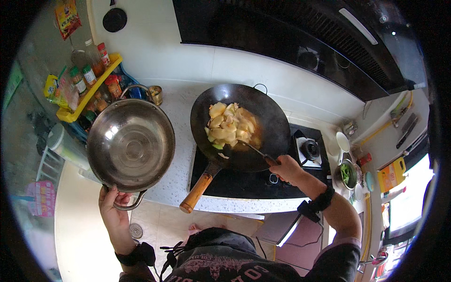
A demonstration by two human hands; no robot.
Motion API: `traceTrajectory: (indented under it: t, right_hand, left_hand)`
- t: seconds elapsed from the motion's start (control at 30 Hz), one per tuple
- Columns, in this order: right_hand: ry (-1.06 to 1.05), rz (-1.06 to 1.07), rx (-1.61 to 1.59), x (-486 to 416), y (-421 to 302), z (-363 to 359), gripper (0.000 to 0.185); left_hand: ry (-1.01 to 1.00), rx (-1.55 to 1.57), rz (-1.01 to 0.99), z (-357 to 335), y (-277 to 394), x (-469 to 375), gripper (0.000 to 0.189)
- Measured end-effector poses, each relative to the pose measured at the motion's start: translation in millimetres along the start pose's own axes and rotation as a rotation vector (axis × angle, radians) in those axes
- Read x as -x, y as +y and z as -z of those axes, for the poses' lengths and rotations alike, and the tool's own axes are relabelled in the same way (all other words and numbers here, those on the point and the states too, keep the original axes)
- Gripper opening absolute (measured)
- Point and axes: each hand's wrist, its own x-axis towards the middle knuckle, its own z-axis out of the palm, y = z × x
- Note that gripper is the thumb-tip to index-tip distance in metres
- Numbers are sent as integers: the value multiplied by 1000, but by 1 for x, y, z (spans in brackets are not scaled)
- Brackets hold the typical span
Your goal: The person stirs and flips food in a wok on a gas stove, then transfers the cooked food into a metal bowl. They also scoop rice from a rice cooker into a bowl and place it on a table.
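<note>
My left hand (115, 204) grips the near loop handle of a wide stainless steel pan (155, 141), whose bare inside faces up. The pan is at the left of the counter; whether it rests there or is held up, I cannot tell. My right hand (288, 170) is closed on the dark handle of a cooking utensil (259, 152). Its head is hidden in the sliced food (229, 123) inside a black wok (276, 120). Pale slices and some brownish liquid lie together in the wok. Its wooden handle (198, 192) points toward me, untouched.
The wok stands over the black gas stove (229, 185), with a second burner (310, 149) at right. A yellow rack (93, 91) of seasoning bottles borders the steel pan. At right sits a pot of green leaves (346, 175). The range hood (282, 42) hangs above.
</note>
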Motion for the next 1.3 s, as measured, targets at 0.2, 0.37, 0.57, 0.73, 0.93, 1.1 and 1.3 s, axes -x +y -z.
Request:
traceTrajectory:
  t: [0.2, 0.37, 0.57, 0.73, 0.93, 1.1, 1.3]
  right_hand:
    - [16, 19, -160, 22, 33, -1, 18]
    - [32, 30, -341, 39, 50, -1, 18]
    - [188, 136, -144, 56, 56, 25, 21]
    - [219, 166, -80, 72, 38, 60, 22]
    - [242, 184, 34, 108, -15, 102, 19]
    - [166, 231, 13, 113, -41, 95, 23]
    - [365, 482, 454, 100, -39, 30, 24]
  left_hand:
    - [17, -33, 17, -20, -3, -8, 13]
    - [-57, -45, 46, -40, -5, -20, 13]
    - [-66, -141, 81, -72, -13, -28, 13]
    - [-230, -199, 138, -94, -18, -41, 11]
    - [-363, -201, 272, -125, -43, -59, 12]
    - [-388, -114, 347, -151, -69, -60, 13]
    - [-355, -21, 410, -159, -82, -51, 13]
